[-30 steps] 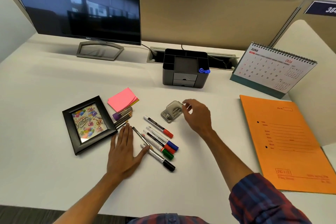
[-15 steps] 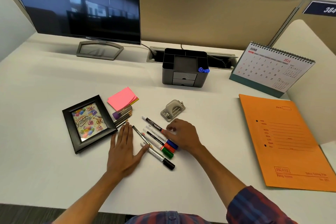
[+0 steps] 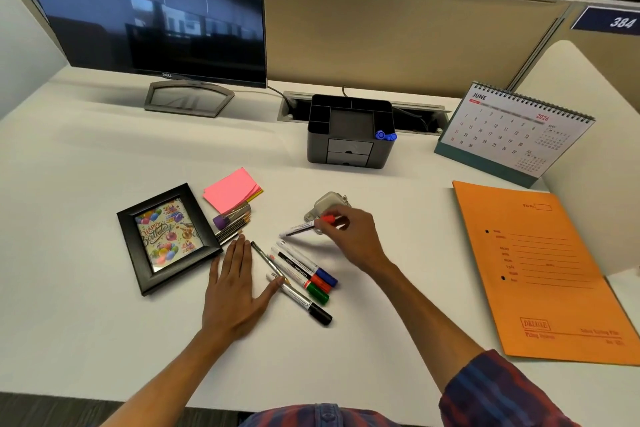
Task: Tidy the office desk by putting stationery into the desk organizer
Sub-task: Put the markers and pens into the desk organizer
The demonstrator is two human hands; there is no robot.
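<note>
Red-capped marker (image 3: 306,226) is pinched in the right hand (image 3: 349,239), lifted just off the desk (image 3: 104,340), in front of the hole punch (image 3: 327,206). At 6 o'clock from it, 4 markers (image 3: 304,279) lie side by side, capped blue, red, green and black, with a pen (image 3: 268,262) beside them. The left hand (image 3: 233,288) rests flat, fingers together and thumb spread, touching the pen. The organizer (image 3: 349,135) stands at 12 o'clock, 2 blue caps (image 3: 385,136) at its right front corner.
</note>
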